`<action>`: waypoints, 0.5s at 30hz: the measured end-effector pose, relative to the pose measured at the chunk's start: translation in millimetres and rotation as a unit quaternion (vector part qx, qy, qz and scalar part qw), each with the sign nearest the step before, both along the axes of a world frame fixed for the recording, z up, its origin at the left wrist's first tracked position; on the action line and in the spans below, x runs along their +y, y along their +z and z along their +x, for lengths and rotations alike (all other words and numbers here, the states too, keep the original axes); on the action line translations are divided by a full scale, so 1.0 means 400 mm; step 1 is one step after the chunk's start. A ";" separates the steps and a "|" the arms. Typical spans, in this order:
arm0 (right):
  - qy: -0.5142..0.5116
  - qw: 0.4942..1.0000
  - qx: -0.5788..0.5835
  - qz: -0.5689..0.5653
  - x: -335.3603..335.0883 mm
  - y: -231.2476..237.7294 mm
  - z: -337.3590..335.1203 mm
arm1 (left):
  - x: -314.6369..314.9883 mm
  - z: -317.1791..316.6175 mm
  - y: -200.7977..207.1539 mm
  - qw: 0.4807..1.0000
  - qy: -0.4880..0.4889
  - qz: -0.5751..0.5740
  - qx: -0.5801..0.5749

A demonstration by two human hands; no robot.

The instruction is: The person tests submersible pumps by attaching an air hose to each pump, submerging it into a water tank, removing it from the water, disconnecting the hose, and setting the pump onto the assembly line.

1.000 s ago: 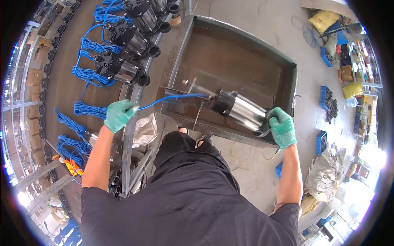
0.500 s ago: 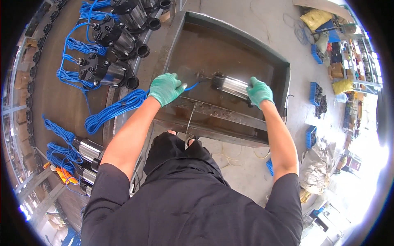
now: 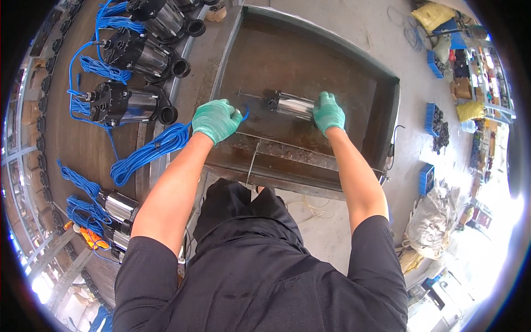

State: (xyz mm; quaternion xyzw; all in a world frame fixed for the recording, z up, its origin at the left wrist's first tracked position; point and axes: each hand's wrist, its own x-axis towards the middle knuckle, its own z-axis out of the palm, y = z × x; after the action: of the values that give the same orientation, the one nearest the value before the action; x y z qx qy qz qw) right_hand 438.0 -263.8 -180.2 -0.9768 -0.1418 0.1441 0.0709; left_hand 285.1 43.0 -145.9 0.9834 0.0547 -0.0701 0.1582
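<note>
Both my hands wear green gloves. My left hand is closed around a blue cable, whose bundled coil hangs to the left of the fist; a short end sticks out on the right. My right hand grips the right end of a submersible pump with a shiny silver body and a black end. The pump lies on its side, low inside a rectangular metal tank that seems to hold brownish water. The glove hides the pump's right end.
Several similar black-and-silver pumps with blue cable coils stand along a conveyor on the left. A metal crossbar spans the tank's near side. Blue crates and a pale sack lie on the floor at right.
My right hand and the pump have shifted left within the tank. My left hand has moved slightly left with the cable still in its grip. The whole view has shifted a little.
</note>
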 end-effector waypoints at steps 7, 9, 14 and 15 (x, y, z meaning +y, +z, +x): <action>0.027 0.999 0.019 -0.019 -0.018 0.001 -0.011 | -0.011 0.019 0.020 0.997 0.023 0.013 0.079; 0.014 0.999 0.046 -0.022 -0.032 0.027 -0.014 | -0.013 0.022 0.019 0.993 0.048 0.012 0.105; -0.001 0.992 -0.032 0.125 -0.153 0.089 -0.066 | -0.019 0.024 0.026 0.989 0.066 0.018 0.130; -0.014 0.987 -0.042 0.156 -0.188 0.109 -0.081 | -0.019 0.024 0.027 0.989 0.064 0.018 0.130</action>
State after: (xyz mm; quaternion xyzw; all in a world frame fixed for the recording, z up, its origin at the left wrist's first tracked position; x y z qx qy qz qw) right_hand 405.5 -339.1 -136.7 -0.9610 -0.1516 0.0777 0.2180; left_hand 294.8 35.3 -135.1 0.9631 0.1386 -0.1865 0.1357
